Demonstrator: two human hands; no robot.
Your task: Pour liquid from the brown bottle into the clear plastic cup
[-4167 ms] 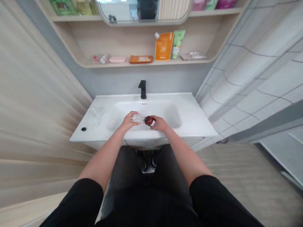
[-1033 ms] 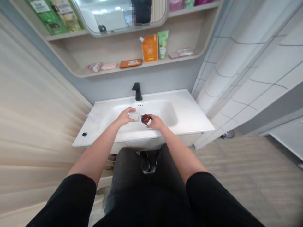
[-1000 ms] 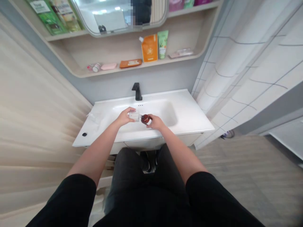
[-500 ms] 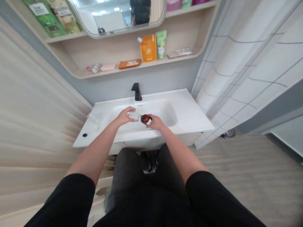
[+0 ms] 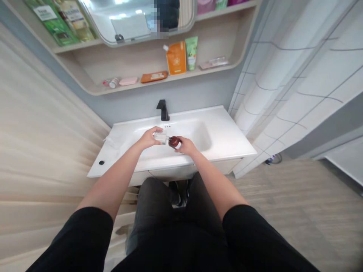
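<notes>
The clear bottle (image 5: 160,138) is held on its side above the basin (image 5: 202,135), pinched between the fingers of the left hand (image 5: 148,138), with its narrow end directed at the amber bottle (image 5: 174,142), which is clasped in the curled fingers of the right hand (image 5: 186,146); whether the two bottles touch cannot be determined. A black faucet (image 5: 163,111) is mounted behind the basin on the white surface (image 5: 229,140), and a round black object (image 5: 101,163) is located near its left front corner. On the shelf (image 5: 195,73) above, an orange pouch (image 5: 176,58) and a green tube (image 5: 191,53) are stood side by side.
</notes>
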